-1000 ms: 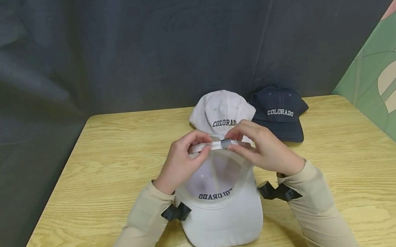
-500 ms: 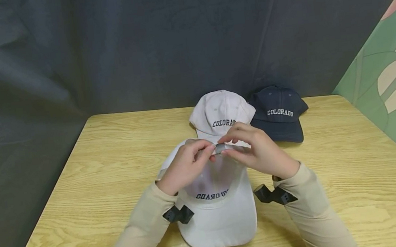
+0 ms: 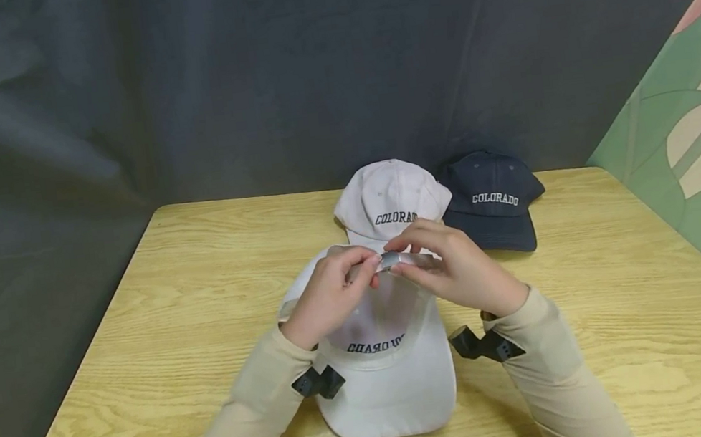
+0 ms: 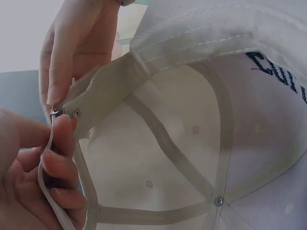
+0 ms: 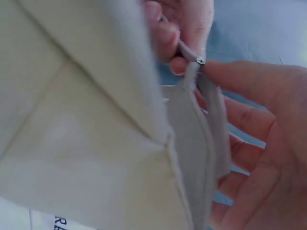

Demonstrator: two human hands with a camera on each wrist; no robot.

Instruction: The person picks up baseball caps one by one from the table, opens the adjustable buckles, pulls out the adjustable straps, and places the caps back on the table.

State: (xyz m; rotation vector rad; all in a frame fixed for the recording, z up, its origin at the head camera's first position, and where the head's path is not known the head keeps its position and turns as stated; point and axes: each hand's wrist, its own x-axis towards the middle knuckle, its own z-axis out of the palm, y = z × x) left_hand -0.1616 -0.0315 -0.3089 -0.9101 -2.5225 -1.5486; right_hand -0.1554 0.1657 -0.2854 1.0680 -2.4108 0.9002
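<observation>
A white baseball cap (image 3: 387, 402) is held with its brim toward me and the inside of its crown showing, so the COLORADO lettering reads mirrored. My left hand (image 3: 332, 285) pinches the cap's back strap (image 4: 48, 191) just left of the metal buckle (image 3: 389, 260). On the buckle's other side, my right hand (image 3: 453, 264) grips between thumb and fingers. In the left wrist view the right index fingertip lies right at the small metal buckle (image 4: 54, 113). The right wrist view shows the right thumb (image 5: 235, 76) reaching to the buckle, with the cap's fabric filling the left side.
Behind the hands, a second white COLORADO cap (image 3: 392, 188) stands on the wooden table (image 3: 200, 264), its brim partly hidden. To its right is a navy COLORADO cap (image 3: 489, 184). A dark curtain (image 3: 308, 72) hangs at the back, and a leaf-patterned cloth (image 3: 694, 158) at the right.
Over the last second the cap shifted slightly left. The left fingers came close beside the buckle, covering strap that showed between the hands. Since half a second ago almost nothing has moved.
</observation>
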